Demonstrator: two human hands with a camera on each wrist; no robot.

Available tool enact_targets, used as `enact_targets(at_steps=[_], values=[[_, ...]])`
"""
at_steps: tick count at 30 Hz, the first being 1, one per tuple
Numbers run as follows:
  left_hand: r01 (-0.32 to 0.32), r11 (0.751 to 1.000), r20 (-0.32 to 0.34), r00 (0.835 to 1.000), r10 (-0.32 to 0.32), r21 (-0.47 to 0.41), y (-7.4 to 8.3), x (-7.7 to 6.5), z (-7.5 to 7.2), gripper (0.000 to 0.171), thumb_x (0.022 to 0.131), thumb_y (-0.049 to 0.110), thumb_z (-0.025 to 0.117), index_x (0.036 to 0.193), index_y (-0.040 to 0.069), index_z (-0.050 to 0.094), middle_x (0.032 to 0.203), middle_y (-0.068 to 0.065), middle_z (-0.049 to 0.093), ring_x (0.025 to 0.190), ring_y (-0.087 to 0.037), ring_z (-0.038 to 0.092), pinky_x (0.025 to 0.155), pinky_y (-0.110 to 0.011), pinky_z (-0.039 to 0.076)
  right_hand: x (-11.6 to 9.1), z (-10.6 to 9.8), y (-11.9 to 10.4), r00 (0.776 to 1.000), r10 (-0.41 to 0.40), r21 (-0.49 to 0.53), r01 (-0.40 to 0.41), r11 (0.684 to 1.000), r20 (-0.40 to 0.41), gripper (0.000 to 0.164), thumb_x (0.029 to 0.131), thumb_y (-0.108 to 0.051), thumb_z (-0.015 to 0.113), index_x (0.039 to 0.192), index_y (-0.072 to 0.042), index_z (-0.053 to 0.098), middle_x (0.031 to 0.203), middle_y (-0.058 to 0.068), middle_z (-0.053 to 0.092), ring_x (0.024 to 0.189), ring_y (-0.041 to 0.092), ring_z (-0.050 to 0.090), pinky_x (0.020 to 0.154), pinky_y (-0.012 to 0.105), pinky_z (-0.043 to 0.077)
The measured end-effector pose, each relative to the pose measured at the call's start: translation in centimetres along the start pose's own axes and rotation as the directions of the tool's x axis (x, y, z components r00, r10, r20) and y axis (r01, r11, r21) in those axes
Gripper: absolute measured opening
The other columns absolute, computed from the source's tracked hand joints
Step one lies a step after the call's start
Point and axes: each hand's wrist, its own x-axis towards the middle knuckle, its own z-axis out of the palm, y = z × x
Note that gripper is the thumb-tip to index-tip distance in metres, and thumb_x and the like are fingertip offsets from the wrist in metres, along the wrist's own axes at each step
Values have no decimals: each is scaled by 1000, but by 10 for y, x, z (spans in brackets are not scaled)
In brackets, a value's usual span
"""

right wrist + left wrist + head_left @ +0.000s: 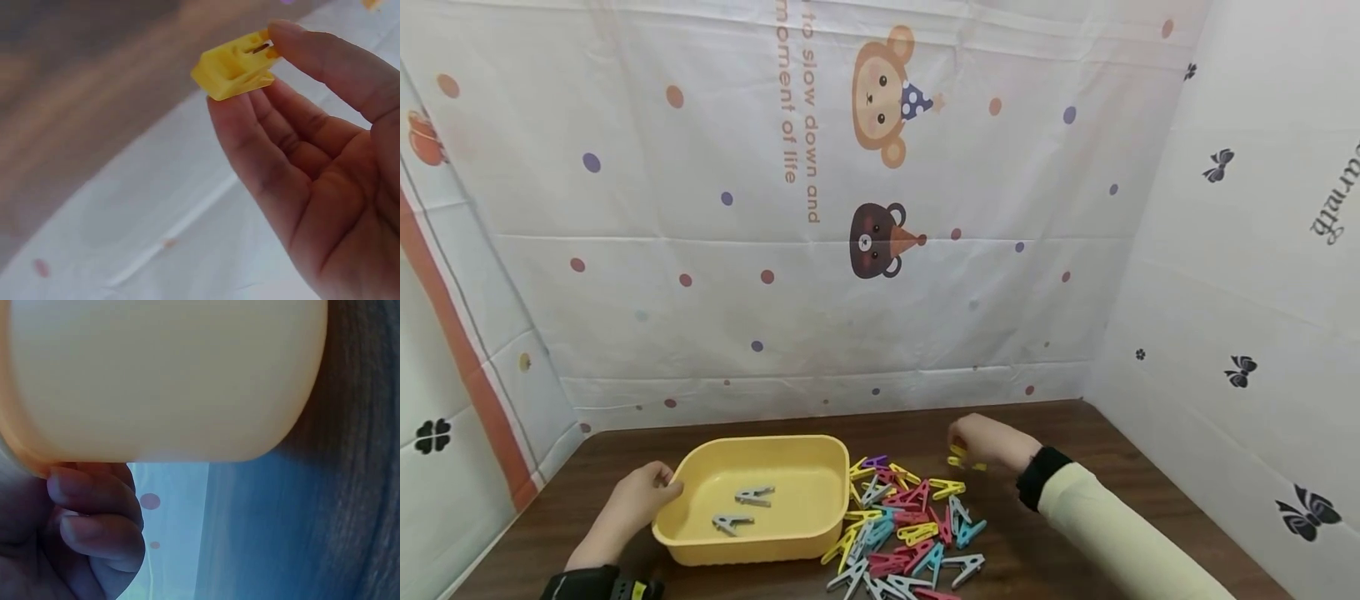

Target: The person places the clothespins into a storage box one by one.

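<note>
At the left end of a yellow plastic basin [752, 550], my left hand [634, 500] holds the rim; the left wrist view shows curled fingers against the basin's outer wall [169, 381]. Two grey clothespins, one nearer the back [754, 497] and one nearer the front [730, 523], lie apart on the basin floor. Out to the right, beyond the heap, my right hand [996, 442] pinches a yellow clothespin [234, 65] between thumb and fingertips. Several clothespins in red, yellow, grey, blue and purple, such as a yellow one [917, 533], lie heaped beside the basin's right wall.
Everything stands on a dark brown wooden table [1037, 554]. A white printed cloth [820, 333] hangs behind the table's back edge, and further cloth walls close off the left and the right [1240, 317].
</note>
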Motion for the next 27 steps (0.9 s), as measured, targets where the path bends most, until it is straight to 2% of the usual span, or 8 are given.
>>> enact_targets(at_steps=[4,9,12,18,27], values=[[2,1000,6,1000,-2,4,-2,-1,-1,19,92,13,61,90,-4,54,73,-4,50,69,-17,51,63,-30,42,26,-13,-32,998,-54,-10,55,998,19,19,84,-2,79,102,-3,72,89,6,67,75,15,56,71,36,50],[-5,1000,-5,1000,5,0,-2,-1,-5,17,93,12,61,89,-3,53,71,-3,47,67,-17,50,62,-30,41,65,-22,-89,992,-118,-10,118,993,53,28,88,-5,76,116,-2,72,104,11,73,76,15,61,74,33,55],[-7,1000,-4,1000,7,-8,-1,-1,-4,17,93,12,61,89,-3,53,72,-3,48,68,-17,50,62,-30,42,86,-24,-120,983,-175,-21,176,984,60,29,89,-6,75,118,-3,72,104,9,73,74,12,59,72,28,53],[5,1000,-7,1000,-5,-29,-2,-2,3,17,92,12,61,88,-2,53,71,-3,48,68,-17,50,61,-29,42,116,-9,-174,965,-253,-81,257,963,63,30,87,-7,77,117,-7,74,108,5,73,85,10,61,76,21,52],[13,1000,-16,1000,-14,-18,-1,0,3,17,90,13,61,88,-1,53,74,-4,50,69,-17,50,62,-29,41,139,14,-236,948,-303,-153,316,937,103,30,88,-12,78,118,-13,74,113,-1,74,94,8,63,80,16,50]])
